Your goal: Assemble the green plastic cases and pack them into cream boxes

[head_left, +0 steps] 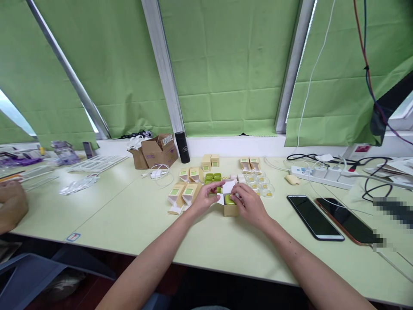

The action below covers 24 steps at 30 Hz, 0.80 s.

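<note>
A small tan cardboard box (231,211) stands on the table with its white-lined flaps (229,186) raised. Inside its opening sits a green square container (229,199), gripped at the right by the fingers of my right hand (250,201). On the other side is my left hand (204,199), thumb and index finger stretched apart next to the flaps. Behind my hands are several green square containers (213,176) and clear round cups with yellow centres (267,190), partly hidden. Tan cartons with green labels (176,194) lie open to the left.
More cartons (211,162) and a pair of open ones (250,164) stand farther back. A brown cardboard box (163,153) and black cylinder (182,147) are at the back left. Two phones (314,216) and a power strip (319,173) lie right. Another person's arm (13,206) rests far left.
</note>
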Each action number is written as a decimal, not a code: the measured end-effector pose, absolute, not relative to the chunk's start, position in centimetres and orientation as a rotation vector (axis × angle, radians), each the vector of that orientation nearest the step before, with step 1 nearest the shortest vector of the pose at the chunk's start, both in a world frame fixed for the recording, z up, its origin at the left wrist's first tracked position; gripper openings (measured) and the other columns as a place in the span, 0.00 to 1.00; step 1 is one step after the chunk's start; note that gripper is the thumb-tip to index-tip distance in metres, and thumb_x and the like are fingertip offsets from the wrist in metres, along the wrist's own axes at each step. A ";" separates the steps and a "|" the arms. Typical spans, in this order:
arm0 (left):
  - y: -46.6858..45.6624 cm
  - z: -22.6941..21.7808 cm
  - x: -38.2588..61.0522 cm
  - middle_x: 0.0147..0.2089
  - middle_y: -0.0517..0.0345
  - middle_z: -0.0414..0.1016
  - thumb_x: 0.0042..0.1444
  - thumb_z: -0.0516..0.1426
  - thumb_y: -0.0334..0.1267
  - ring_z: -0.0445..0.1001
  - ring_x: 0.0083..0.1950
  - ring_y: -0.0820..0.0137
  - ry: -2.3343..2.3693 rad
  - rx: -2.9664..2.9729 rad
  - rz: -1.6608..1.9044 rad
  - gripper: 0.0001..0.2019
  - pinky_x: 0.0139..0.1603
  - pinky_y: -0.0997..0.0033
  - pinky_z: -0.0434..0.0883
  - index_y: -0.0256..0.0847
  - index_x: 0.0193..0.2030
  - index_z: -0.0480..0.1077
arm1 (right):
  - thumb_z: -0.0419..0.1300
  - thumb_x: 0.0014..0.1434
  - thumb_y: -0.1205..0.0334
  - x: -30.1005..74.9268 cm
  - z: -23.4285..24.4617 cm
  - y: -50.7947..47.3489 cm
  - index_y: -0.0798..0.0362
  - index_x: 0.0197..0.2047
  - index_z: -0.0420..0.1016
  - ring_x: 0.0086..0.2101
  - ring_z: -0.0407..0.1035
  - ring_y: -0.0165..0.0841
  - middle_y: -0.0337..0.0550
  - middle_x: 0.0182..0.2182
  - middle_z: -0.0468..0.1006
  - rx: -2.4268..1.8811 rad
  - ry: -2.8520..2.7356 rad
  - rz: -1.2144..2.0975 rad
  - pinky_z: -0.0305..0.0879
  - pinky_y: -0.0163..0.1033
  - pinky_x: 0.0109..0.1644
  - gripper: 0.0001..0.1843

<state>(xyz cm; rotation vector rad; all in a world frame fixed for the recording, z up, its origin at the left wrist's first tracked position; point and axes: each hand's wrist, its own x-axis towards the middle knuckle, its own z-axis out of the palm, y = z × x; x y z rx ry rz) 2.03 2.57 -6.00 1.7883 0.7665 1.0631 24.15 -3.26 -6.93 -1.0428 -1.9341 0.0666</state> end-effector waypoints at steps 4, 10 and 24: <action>2.4 -5.8 2.1 0.59 0.46 0.80 0.51 0.66 0.34 0.70 0.48 0.62 0.764 1.792 1.057 0.30 0.55 0.61 0.67 0.38 0.64 0.78 | 0.57 0.69 0.67 24.1 -6.9 -3.4 0.47 0.42 0.73 0.44 0.73 0.41 0.48 0.45 0.77 -1.020 -1.908 0.130 0.73 0.45 0.44 0.06; 2.5 -5.9 2.0 0.59 0.47 0.80 0.50 0.65 0.33 0.70 0.48 0.62 0.772 1.796 1.057 0.31 0.55 0.61 0.67 0.40 0.64 0.78 | 0.58 0.68 0.67 24.0 -6.7 -3.5 0.47 0.41 0.75 0.43 0.74 0.41 0.48 0.45 0.76 -1.021 -1.886 0.173 0.75 0.44 0.39 0.07; 2.4 -5.9 1.9 0.61 0.46 0.80 0.50 0.67 0.36 0.70 0.49 0.61 0.761 1.776 1.056 0.30 0.55 0.61 0.66 0.39 0.63 0.79 | 0.57 0.67 0.70 24.0 -6.8 -3.4 0.47 0.43 0.75 0.43 0.74 0.42 0.48 0.45 0.76 -1.026 -1.894 0.207 0.74 0.44 0.40 0.09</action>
